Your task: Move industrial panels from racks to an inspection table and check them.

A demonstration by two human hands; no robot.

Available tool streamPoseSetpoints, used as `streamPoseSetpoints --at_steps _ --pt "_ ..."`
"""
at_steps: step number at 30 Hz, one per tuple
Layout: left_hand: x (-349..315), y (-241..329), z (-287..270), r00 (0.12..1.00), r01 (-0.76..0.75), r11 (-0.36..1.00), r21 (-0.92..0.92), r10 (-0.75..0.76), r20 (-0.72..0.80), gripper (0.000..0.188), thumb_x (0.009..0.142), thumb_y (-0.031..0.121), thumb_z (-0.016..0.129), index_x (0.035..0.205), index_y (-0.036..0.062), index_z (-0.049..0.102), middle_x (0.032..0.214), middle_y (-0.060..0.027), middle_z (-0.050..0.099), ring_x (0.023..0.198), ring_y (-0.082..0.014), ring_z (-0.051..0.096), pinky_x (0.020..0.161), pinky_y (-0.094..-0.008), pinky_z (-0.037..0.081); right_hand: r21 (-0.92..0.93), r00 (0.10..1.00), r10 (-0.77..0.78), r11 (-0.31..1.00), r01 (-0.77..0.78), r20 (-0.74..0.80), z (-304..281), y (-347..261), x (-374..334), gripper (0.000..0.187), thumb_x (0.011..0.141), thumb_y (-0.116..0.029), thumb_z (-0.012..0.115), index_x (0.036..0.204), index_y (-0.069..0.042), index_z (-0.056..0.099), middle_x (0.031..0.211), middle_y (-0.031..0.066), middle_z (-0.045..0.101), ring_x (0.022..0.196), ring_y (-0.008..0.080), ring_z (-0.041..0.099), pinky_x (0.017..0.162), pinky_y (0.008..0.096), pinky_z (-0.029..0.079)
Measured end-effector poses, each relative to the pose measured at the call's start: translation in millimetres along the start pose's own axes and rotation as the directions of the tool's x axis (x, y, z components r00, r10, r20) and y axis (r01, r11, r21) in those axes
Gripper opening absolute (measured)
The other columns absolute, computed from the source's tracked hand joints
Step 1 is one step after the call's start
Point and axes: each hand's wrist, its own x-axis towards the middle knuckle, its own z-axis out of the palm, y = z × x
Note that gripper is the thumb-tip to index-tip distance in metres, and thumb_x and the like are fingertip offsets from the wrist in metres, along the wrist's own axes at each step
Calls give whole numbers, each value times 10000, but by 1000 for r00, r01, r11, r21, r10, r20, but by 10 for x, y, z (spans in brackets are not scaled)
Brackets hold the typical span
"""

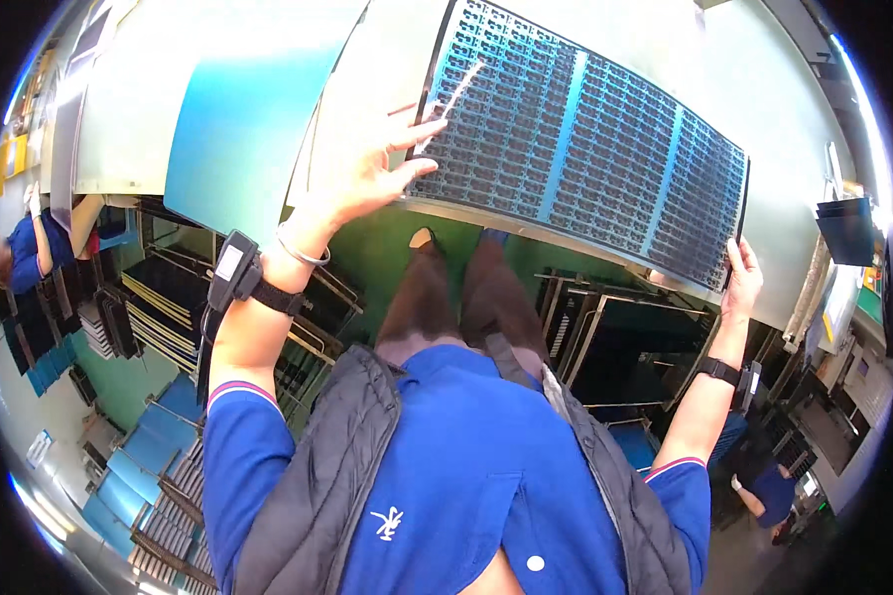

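A large rectangular panel (615, 149) spans the space between my hands, tilted over the front edge of the white table. Its dark face carries rows of small repeated blue circuit-like patterns, split by plain blue bands. My left hand (372, 177) is at the panel's left edge, thumb and fingertips on its border. A bright streak, perhaps glare or a clear strip, shows on the face near those fingers. At the lower right corner, my right hand (743, 278) grips the panel, thumb on the near face and the other fingers partly hidden.
A plain blue sheet (253, 109) lies on the white table (119, 139) to the left. Below are metal racks (625, 347) with dark panels, and more stacked panels (159, 297) stand at left. One co-worker (35, 243) is at far left, another (769, 496) at lower right.
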Motion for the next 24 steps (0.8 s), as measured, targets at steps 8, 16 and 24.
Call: streamPoseSetpoints --at_steps 8,16,24 --pt "-30 -54 -47 984 74 997 2 -74 163 690 760 134 711 1379 279 441 1462 -123 355 1376 -321 276 1127 -429 229 40 996 -47 998 50 -72 -33 225 27 267 842 -80 688 1096 -14 635 974 5 651 848 58 577 760 194 432" --pt "-38 -98 -86 981 4 998 62 -16 194 762 727 167 728 1400 313 402 1484 -134 309 1391 -341 229 1136 -451 197 80 997 -46 996 51 -58 34 210 -27 244 840 -76 693 1071 -22 638 943 2 648 836 63 582 764 195 441" --pt "-34 -80 -74 973 39 999 15 -42 225 761 736 168 702 1417 276 380 1499 -127 282 1407 -319 186 1150 -453 133 73 998 -37 997 40 -51 6 252 10 254 847 -74 685 1085 -11 624 971 13 645 859 78 587 802 211 450"
